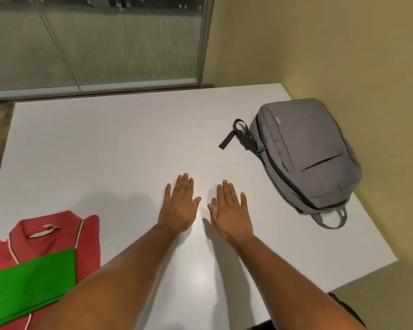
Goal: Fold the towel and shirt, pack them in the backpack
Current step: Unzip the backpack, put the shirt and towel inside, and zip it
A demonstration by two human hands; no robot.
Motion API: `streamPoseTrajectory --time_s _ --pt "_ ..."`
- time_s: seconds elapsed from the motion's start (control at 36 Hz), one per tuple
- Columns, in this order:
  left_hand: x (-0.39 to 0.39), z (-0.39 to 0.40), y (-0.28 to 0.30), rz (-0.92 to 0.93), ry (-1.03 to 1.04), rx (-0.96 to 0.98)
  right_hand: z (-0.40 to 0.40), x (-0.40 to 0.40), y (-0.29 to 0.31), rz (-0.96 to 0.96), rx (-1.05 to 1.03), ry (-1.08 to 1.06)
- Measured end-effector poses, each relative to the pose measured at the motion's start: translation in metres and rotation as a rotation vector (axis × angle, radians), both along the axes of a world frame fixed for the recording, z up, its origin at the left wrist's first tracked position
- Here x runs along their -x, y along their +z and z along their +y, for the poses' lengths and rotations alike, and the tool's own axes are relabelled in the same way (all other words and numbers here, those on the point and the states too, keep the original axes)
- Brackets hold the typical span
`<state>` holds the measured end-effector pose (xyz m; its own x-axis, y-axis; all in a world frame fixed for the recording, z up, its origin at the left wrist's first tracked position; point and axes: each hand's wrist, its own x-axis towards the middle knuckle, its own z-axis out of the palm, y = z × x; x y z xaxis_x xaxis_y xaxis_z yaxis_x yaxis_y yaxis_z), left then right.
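Towel [31,279] lies on the shirt [86,236] at the worktop's [105,151] near-left (backpack [305,151] zipped, far right); both hands [180,207] [231,210] flat, fingers released, so folding appears unstarted; next, grasp the towel.

Grey backpack [305,158]; red shirt [57,234], white piping; green towel [31,279]; white table [105,151]

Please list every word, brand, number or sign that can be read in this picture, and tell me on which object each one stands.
No text can be read here.
Backpack: a small brand mark near its top, too small and blurred to read.
Red shirt: a pale label at the collar, too blurred to show any print.
Green towel, table: no marks visible.
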<state>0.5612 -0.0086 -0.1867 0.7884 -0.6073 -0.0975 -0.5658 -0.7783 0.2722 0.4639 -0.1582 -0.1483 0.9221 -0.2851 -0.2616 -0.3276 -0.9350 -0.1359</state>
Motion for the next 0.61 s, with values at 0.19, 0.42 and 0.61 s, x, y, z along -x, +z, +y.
streamPoseTrajectory --time_s 0.19,0.42,0.61 --pt "0.0 -0.089 0.017 0.042 -0.118 -0.02 -0.075 0.014 0.001 0.012 0.035 -0.098" --pt "0.006 -0.179 0.026 0.034 -0.25 -0.039 -0.15 0.032 0.006 0.024 0.084 -0.197" --pt "0.021 -0.244 0.023 -0.007 -0.401 -0.05 -0.216 0.054 0.002 0.055 0.118 -0.289"
